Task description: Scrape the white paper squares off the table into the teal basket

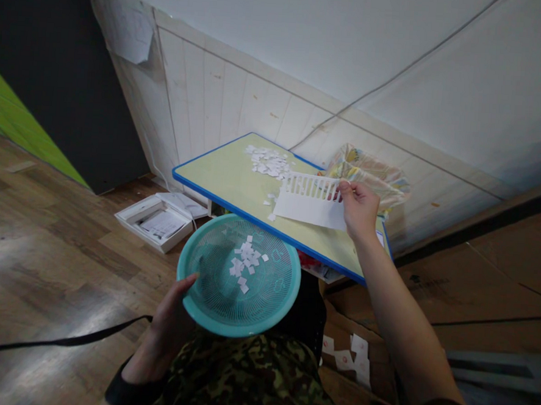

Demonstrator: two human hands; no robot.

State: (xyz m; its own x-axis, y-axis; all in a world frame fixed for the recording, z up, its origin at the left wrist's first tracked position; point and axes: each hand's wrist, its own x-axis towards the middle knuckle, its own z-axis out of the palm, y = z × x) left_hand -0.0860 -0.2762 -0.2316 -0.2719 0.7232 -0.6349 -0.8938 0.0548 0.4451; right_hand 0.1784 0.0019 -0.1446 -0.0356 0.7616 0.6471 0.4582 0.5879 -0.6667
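Observation:
My left hand (175, 306) grips the rim of a turquoise plastic colander (194, 256), thumb over the edge. Small white paper squares (246, 261) lie in the colander's bottom. Between thumb and fingers of my right hand (359, 205) is the right end of a white card (311, 208) with a row of slots along its upper edge. The card is held over a small pale-yellow table (226, 172) with a blue edge. Behind and left of the card, a heap of white paper pieces (270, 163) lies on the tabletop, with a few stray bits nearer the front.
A bin lined with a patterned bag (368, 172) stands behind the table by the wall. An open white box (157, 220) sits on the floor at left. Cardboard boxes (485, 283) stand at right, with white cards (357, 354) lying low beside my right arm.

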